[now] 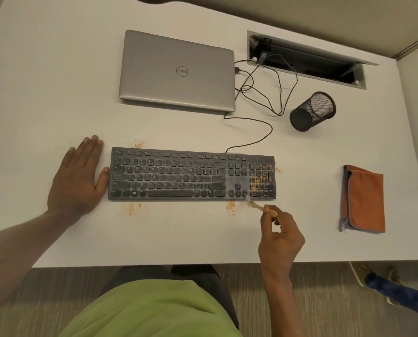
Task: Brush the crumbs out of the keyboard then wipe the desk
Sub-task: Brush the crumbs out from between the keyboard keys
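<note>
A black keyboard (178,176) lies across the middle of the white desk (57,93). Orange crumbs (260,180) cover its number pad, and small crumb piles (230,206) lie on the desk along its front and back edges. My right hand (279,242) pinches a small wooden brush (256,205), whose blurred bristles touch the keyboard's lower right keys. My left hand (77,178) lies flat on the desk with its thumb against the keyboard's left end. A folded orange cloth (363,199) rests on the desk to the right.
A shut silver laptop (178,71) sits behind the keyboard, with thin cables (271,93) running to an open cable tray (307,60). A black mesh pen cup (312,110) lies tipped on its side. Another person's shoe and leg (392,288) show at lower right.
</note>
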A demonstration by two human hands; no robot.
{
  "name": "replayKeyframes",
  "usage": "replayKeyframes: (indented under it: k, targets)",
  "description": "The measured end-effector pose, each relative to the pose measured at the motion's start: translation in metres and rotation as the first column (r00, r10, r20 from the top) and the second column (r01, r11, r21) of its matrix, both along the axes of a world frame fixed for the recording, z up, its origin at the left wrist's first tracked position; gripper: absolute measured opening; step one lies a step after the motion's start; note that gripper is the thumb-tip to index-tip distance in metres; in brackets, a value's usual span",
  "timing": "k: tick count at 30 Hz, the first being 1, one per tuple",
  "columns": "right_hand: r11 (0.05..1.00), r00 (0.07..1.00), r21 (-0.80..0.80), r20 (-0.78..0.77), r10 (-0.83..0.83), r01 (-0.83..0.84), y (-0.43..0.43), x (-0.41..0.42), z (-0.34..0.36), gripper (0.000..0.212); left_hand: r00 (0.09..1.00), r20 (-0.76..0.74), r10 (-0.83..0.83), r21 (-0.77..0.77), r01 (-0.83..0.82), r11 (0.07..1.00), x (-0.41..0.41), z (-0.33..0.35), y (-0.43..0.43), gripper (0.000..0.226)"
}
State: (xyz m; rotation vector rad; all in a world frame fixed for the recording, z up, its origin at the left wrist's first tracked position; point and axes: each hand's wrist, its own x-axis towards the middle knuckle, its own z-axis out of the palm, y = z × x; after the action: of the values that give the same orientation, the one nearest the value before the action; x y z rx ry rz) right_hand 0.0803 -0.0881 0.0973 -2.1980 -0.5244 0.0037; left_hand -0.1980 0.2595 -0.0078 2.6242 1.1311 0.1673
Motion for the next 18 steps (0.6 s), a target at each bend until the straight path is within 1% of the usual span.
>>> replayKeyframes:
  k: [2, 7, 10, 14, 18]
  targets:
    - [0.999, 0.999, -0.004, 0.001, 0.033, -0.033, -0.006, -0.007, 0.004, 0.012, 1.000, 0.000, -0.003, -0.003, 0.003, 1.000, 0.000, 0.000, 0.000, 0.071]
    - [0.963, 0.966, -0.072, -0.004, 0.259, -0.259, -0.010, -0.008, 0.011, 0.021, 1.000, 0.002, -0.001, -0.008, 0.001, 1.000, 0.000, 0.000, 0.000, 0.071]
    - [0.938, 0.944, -0.110, -0.033, 0.327, -0.329, -0.010, -0.002, 0.008, 0.026, 1.000, 0.009, -0.002, -0.017, 0.002, 1.000, 0.000, 0.001, 0.000, 0.071]
    - [0.939, 0.951, -0.154, -0.019, 0.308, -0.307, -0.022, 0.019, 0.008, 0.027, 1.000, 0.011, 0.000, -0.018, 0.000, 1.000, 0.000, 0.001, 0.000, 0.071]
    - [0.963, 0.981, -0.201, 0.035, 0.192, -0.181, -0.036, 0.033, 0.014, 0.025, 1.000, 0.007, -0.002, -0.022, 0.002, 1.000, 0.001, 0.000, 0.000, 0.071]
